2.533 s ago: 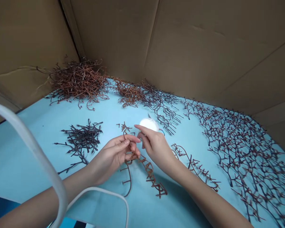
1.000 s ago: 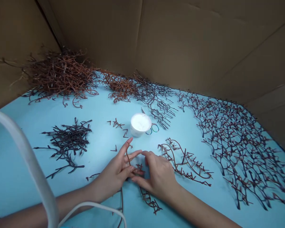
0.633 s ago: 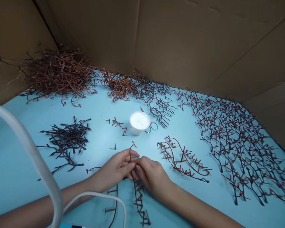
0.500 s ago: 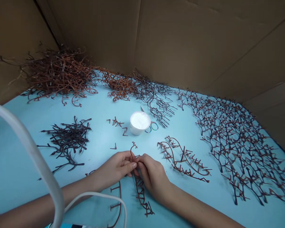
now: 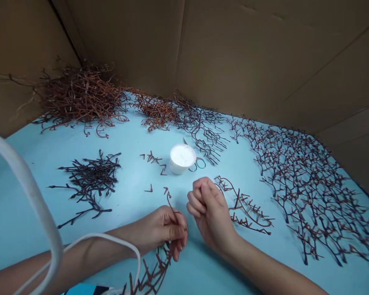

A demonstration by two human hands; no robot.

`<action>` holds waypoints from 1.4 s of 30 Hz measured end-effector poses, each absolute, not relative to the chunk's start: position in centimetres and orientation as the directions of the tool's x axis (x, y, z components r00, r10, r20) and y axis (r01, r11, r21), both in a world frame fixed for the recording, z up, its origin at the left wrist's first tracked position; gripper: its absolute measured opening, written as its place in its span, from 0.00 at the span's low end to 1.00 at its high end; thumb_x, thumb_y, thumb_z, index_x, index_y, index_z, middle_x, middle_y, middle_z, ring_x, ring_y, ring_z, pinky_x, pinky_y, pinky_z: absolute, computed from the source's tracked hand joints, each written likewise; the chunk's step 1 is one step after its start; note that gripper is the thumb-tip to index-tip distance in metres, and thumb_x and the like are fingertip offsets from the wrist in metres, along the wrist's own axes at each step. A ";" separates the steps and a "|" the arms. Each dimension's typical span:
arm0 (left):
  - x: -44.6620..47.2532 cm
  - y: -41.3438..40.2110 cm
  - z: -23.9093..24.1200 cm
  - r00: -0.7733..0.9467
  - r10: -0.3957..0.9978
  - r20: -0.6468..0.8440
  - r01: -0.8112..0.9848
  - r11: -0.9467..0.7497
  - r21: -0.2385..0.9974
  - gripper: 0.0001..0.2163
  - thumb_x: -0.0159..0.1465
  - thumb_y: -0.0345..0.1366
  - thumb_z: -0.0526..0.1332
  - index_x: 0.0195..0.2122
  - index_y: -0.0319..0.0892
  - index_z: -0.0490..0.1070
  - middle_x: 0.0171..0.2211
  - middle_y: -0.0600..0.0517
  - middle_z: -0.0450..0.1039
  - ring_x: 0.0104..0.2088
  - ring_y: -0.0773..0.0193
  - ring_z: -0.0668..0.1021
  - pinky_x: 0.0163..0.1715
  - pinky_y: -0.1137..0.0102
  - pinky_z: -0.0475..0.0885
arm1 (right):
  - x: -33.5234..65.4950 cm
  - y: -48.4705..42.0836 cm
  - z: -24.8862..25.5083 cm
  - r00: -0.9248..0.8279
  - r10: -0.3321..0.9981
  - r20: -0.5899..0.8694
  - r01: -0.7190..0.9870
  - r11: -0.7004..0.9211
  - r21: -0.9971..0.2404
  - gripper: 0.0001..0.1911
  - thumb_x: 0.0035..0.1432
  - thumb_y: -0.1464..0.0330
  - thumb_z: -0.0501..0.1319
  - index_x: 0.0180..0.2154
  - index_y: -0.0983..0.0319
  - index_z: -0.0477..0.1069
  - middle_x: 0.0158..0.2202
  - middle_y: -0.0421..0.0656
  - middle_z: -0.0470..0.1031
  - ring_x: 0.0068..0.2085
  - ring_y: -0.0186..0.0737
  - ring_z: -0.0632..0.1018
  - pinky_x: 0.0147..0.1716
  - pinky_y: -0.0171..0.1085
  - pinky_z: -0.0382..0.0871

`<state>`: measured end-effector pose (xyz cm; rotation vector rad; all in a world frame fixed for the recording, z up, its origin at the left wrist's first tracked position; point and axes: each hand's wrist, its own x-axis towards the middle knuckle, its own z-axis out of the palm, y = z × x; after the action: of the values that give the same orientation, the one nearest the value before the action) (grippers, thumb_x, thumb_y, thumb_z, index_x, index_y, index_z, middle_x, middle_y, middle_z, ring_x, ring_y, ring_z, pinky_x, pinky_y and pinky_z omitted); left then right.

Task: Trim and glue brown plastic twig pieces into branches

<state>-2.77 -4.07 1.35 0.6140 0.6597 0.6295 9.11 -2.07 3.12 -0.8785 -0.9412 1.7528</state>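
My left hand (image 5: 160, 231) is closed on a brown, twig-like branch (image 5: 153, 275) with short side spurs. One curved end of it rises above the fingers and the spurred length hangs below, toward the near edge. My right hand (image 5: 211, 213) is curled into a fist, raised to the right of the left hand and apart from it. What lies inside that fist, if anything, is hidden. A white cup (image 5: 176, 167) filled with something white stands beyond the hands. Scissors (image 5: 201, 163) lie partly behind it. Small bent brown pieces (image 5: 154, 157) are scattered left of the cup.
Finished-looking spurred branches (image 5: 249, 209) lie right of my fist. Dark twigs (image 5: 94, 176) are piled at left, a big reddish-brown heap (image 5: 83, 96) at back left, and many forked twigs (image 5: 298, 180) spread at right. A white cable (image 5: 33, 196) crosses the left foreground. Cardboard walls (image 5: 233, 53) enclose the table.
My right hand has parted from the left, moving up and right into a fist. The left hand has dropped slightly, and the branch's lower part has swung left toward the near edge.
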 end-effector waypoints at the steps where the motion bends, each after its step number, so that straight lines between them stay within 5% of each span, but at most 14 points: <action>1: -2.8 -4.0 1.2 0.616 0.703 -0.356 -0.322 0.637 0.700 0.19 0.39 0.49 0.65 0.14 0.36 0.62 0.12 0.56 0.63 0.11 0.75 0.66 0.12 0.78 0.56 | 9.1 -1.5 3.1 -0.303 0.941 -0.147 -0.403 -0.267 -0.875 0.11 0.53 0.61 0.53 0.25 0.61 0.59 0.14 0.30 0.45 0.14 0.24 0.50 0.13 0.26 0.46; 5: -3.4 -3.2 1.3 0.315 0.838 -0.446 -0.299 0.533 0.791 0.15 0.42 0.43 0.65 0.18 0.36 0.65 0.14 0.56 0.66 0.15 0.74 0.68 0.16 0.78 0.59 | 9.3 0.5 2.1 -0.395 0.918 -0.027 -0.108 -0.075 -0.991 0.08 0.54 0.65 0.51 0.30 0.62 0.66 0.18 0.34 0.57 0.19 0.27 0.62 0.19 0.29 0.57; 8: -3.8 -2.7 1.9 0.185 0.862 -0.471 -0.226 0.504 0.834 0.12 0.42 0.41 0.65 0.17 0.36 0.66 0.15 0.56 0.67 0.17 0.74 0.67 0.18 0.78 0.61 | 9.4 0.8 1.4 -0.489 0.871 0.050 0.120 0.124 -0.985 0.13 0.54 0.67 0.50 0.39 0.62 0.68 0.32 0.42 0.67 0.31 0.31 0.70 0.32 0.34 0.64; 11: -3.9 -2.7 2.3 0.146 0.860 -0.489 -0.185 0.509 0.841 0.12 0.41 0.40 0.64 0.18 0.36 0.67 0.16 0.55 0.68 0.19 0.72 0.69 0.20 0.76 0.63 | 9.5 0.7 1.6 -0.609 0.793 0.029 0.193 0.183 -0.964 0.19 0.56 0.63 0.47 0.47 0.62 0.62 0.48 0.49 0.63 0.48 0.38 0.66 0.46 0.41 0.59; 14: -3.9 -2.7 2.2 0.089 0.841 -0.533 -0.188 0.540 0.820 0.12 0.41 0.40 0.64 0.20 0.36 0.67 0.17 0.55 0.69 0.20 0.71 0.70 0.23 0.75 0.65 | 10.0 0.4 2.4 -0.670 0.743 -0.011 0.244 0.206 -0.948 0.22 0.57 0.59 0.44 0.49 0.62 0.61 0.55 0.49 0.56 0.55 0.39 0.58 0.51 0.44 0.53; 19: -4.0 -2.4 1.9 0.055 0.849 -0.526 -0.148 0.528 0.836 0.12 0.43 0.41 0.64 0.20 0.37 0.66 0.19 0.53 0.71 0.22 0.68 0.72 0.24 0.73 0.67 | 11.1 -0.1 3.1 -0.573 0.819 -0.002 0.422 0.293 -0.858 0.21 0.57 0.58 0.44 0.42 0.64 0.66 0.36 0.48 0.72 0.34 0.37 0.72 0.34 0.37 0.65; 23: -4.1 -2.4 1.6 0.046 0.863 -0.503 -0.096 0.505 0.858 0.11 0.45 0.40 0.63 0.20 0.38 0.65 0.19 0.53 0.71 0.23 0.67 0.72 0.24 0.73 0.67 | 11.2 -0.9 2.8 -0.637 0.769 -0.053 0.612 0.462 -0.642 0.16 0.47 0.61 0.58 0.36 0.65 0.67 0.24 0.42 0.70 0.24 0.34 0.68 0.23 0.33 0.60; 26: -4.1 -2.5 1.5 0.046 0.880 -0.473 -0.039 0.475 0.879 0.10 0.46 0.39 0.61 0.20 0.38 0.65 0.19 0.54 0.69 0.23 0.68 0.71 0.23 0.74 0.66 | 11.0 -1.3 2.3 -0.661 0.750 -0.012 0.629 0.546 -0.553 0.08 0.51 0.67 0.54 0.30 0.65 0.67 0.24 0.43 0.69 0.24 0.34 0.68 0.22 0.32 0.59; 33: -5.1 -2.2 1.7 0.289 0.862 -0.416 -0.006 0.436 0.900 0.10 0.52 0.39 0.58 0.30 0.38 0.66 0.26 0.54 0.68 0.28 0.69 0.69 0.26 0.76 0.63 | 10.6 -1.1 2.1 -0.617 0.775 0.137 0.468 0.501 -0.728 0.09 0.55 0.72 0.48 0.26 0.64 0.63 0.21 0.40 0.66 0.23 0.30 0.66 0.23 0.29 0.59; 39: -5.7 -2.0 3.0 0.492 0.733 -0.470 -0.054 0.565 0.824 0.11 0.50 0.36 0.60 0.34 0.38 0.65 0.28 0.52 0.70 0.32 0.67 0.70 0.33 0.73 0.62 | 10.6 -1.0 1.7 -0.480 0.877 0.021 0.332 0.204 -0.921 0.09 0.56 0.69 0.47 0.26 0.63 0.61 0.19 0.37 0.63 0.20 0.28 0.64 0.20 0.29 0.59; 42: -5.1 -2.2 3.1 0.437 0.749 -0.499 -0.022 0.563 0.826 0.11 0.46 0.37 0.62 0.29 0.39 0.65 0.24 0.55 0.66 0.27 0.69 0.68 0.29 0.74 0.62 | 10.4 -1.4 1.4 -0.428 0.904 0.009 0.255 0.130 -0.958 0.06 0.55 0.68 0.48 0.30 0.62 0.62 0.21 0.37 0.64 0.22 0.29 0.65 0.21 0.29 0.59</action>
<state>-5.06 -2.17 3.13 0.8538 1.0149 0.5595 10.38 -1.40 1.41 -1.1196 -1.7823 1.3206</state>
